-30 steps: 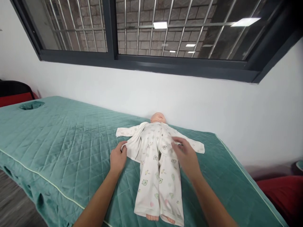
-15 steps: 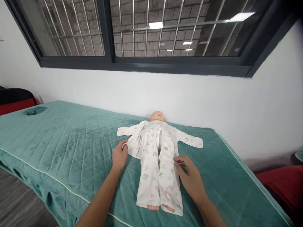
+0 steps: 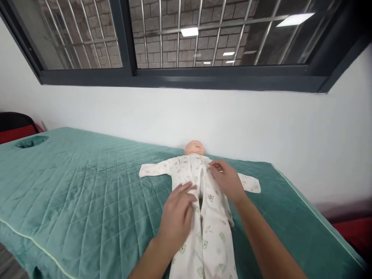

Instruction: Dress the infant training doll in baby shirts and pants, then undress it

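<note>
A baby doll point(image 3: 194, 147) lies on its back, its bald head toward the wall. It wears a white printed baby top point(image 3: 179, 169) with sleeves spread to both sides, and matching trousers point(image 3: 219, 248). A dark gap shows down the front of the clothes. My left hand point(image 3: 178, 213) rests over the doll's front on the left of the gap, fingers stretched out and holding nothing visible. At the upper chest, right of the gap, my right hand point(image 3: 227, 179) has its fingertips pinched on the top's edge. The doll's feet are out of view.
A green quilted cover point(image 3: 110, 201) lies over the bed, with a round face hole point(image 3: 31, 142) at the far left. Behind stands a white wall point(image 3: 130, 112) below a dark-framed barred window point(image 3: 186, 79). Red items point(image 3: 354, 232) sit beyond the right edge.
My left hand has let go of the top's left flap, which now lies over the doll, and moved right onto its front. My right hand has moved up from the trousers to the chest.
</note>
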`<control>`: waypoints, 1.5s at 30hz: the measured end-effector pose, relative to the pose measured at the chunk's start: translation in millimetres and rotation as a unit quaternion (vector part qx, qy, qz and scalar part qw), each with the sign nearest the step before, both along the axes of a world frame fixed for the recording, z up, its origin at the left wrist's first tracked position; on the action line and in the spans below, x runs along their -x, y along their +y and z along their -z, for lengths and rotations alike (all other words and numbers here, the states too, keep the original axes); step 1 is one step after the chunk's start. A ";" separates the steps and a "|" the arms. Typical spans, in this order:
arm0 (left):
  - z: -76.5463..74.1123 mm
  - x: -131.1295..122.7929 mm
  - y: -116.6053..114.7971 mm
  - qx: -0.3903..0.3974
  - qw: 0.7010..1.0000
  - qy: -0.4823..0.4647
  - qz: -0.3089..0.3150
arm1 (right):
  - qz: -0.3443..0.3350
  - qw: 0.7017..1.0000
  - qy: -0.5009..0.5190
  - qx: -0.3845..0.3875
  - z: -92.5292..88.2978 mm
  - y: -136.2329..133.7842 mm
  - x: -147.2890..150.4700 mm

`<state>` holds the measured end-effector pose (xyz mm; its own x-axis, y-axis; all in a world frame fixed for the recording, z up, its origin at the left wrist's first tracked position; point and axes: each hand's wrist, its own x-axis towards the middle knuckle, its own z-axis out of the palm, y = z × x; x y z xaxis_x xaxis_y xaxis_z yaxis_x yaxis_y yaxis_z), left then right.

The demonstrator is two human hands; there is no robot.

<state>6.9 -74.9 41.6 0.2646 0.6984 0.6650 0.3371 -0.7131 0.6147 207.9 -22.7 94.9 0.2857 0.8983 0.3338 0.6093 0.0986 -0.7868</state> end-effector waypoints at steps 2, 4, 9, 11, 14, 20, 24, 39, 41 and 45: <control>4.3 -10.2 -2.3 -0.072 0.995 0.062 0.022 | -0.055 0.993 -0.100 0.013 -14.9 26.2 11.7; 11.4 -13.2 -2.1 -0.097 0.992 0.077 0.015 | -0.069 0.982 -0.174 0.030 -24.1 49.3 26.1; 27.2 -4.4 -3.2 -0.061 0.997 0.005 -0.037 | -0.059 0.946 -0.291 0.128 -15.9 88.1 48.3; 30.9 -0.3 -3.8 -0.033 0.995 -0.026 -0.092 | -0.081 0.938 -0.310 0.134 -8.4 94.2 48.7; 31.7 3.1 -1.0 -0.003 0.988 -0.026 -0.154 | -0.121 0.938 -0.300 0.125 -4.0 95.7 45.2; 11.7 1.4 7.9 -0.054 0.995 0.022 -0.076 | -0.100 0.978 -0.173 0.068 -18.7 88.0 21.5; -12.1 -0.6 7.8 -0.062 0.987 0.149 0.015 | -0.067 0.984 -0.142 0.087 -22.8 83.8 2.0; -67.0 -51.1 142.0 0.209 0.973 0.082 -0.058 | -0.011 0.982 -0.114 0.148 -8.7 64.8 -4.7; -61.1 -65.0 154.0 0.228 0.966 0.106 -0.063 | 0.014 0.989 -0.092 0.117 2.6 60.1 -0.2; -53.2 -67.8 155.6 0.220 0.965 0.121 -0.076 | 0.048 0.996 -0.036 0.062 18.5 53.1 6.6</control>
<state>74.7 80.7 94.9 0.2474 0.9419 0.2273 0.5885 -0.3324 0.7370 201.3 30.4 76.3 0.3518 0.9035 0.2450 0.6662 -0.0578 -0.7435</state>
